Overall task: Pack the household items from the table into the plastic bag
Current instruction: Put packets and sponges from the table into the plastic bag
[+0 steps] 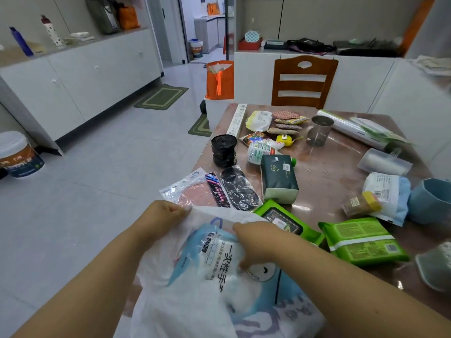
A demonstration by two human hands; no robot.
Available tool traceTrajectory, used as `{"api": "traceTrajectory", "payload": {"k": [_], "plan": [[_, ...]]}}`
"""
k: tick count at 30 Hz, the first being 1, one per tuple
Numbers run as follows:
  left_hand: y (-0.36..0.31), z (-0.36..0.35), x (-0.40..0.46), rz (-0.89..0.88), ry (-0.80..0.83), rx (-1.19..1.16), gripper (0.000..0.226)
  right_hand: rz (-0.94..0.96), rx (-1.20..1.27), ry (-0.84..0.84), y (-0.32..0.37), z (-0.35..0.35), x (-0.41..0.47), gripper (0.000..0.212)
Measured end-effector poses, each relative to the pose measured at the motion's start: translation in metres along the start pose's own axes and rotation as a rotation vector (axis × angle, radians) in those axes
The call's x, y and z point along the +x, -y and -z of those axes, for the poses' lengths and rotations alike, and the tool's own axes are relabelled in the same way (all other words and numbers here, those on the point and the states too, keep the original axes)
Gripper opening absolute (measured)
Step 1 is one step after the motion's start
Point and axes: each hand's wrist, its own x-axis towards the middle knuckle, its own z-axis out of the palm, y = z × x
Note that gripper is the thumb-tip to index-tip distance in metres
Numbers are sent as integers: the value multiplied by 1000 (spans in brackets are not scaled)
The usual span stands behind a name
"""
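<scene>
A white plastic bag [170, 311] hangs open at the table's near corner. My left hand [162, 217] pinches its far rim and holds the mouth up. My right hand [258, 242] reaches into the opening, fingers closed on a blue-and-white pack of disposable gloves [219, 259] that lies partly inside the bag. Just beyond the bag lie two green wet-wipe packs [288, 220] [363, 241], a dark green tissue pack [279, 178], a black roll of bin bags [224, 150] and flat sachets with insoles [240, 189].
The brown table [329, 172] also carries a clear cup [319, 130], a cling-film roll [353, 129], a blue bowl [430, 201], a small jar [361, 203] and snack packets. A wooden chair [303, 81] stands behind it. An orange bag [219, 80] sits on a stool to the left.
</scene>
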Motion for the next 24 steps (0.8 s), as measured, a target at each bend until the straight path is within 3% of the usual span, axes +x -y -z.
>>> {"api": "traceTrajectory", "payload": {"k": [3, 5, 7, 11, 13, 18, 21, 24], "plan": [[-1, 4, 5, 76, 4, -13, 53, 92, 8, -292, 14, 12, -8, 42], [-9, 7, 10, 167, -11, -171, 55, 27, 187, -438, 9, 29, -1, 25], [-13, 11, 22, 271, -73, -343, 52, -104, 390, -472, -11, 44, 23, 26], [-1, 12, 54, 409, -136, -262, 36, -332, 514, -375, -50, 50, 81, 35], [9, 4, 64, 474, -113, -197, 39, -398, 524, -323, -58, 46, 103, 41], [25, -18, 81, 644, -34, -343, 40, -496, 441, -111, -53, 26, 146, 84], [32, -28, 100, 528, -160, -292, 52, -450, 408, 41, -41, 14, 159, 80], [27, -38, 110, 460, -213, -326, 56, -248, 351, 63, -26, 11, 157, 61]]}}
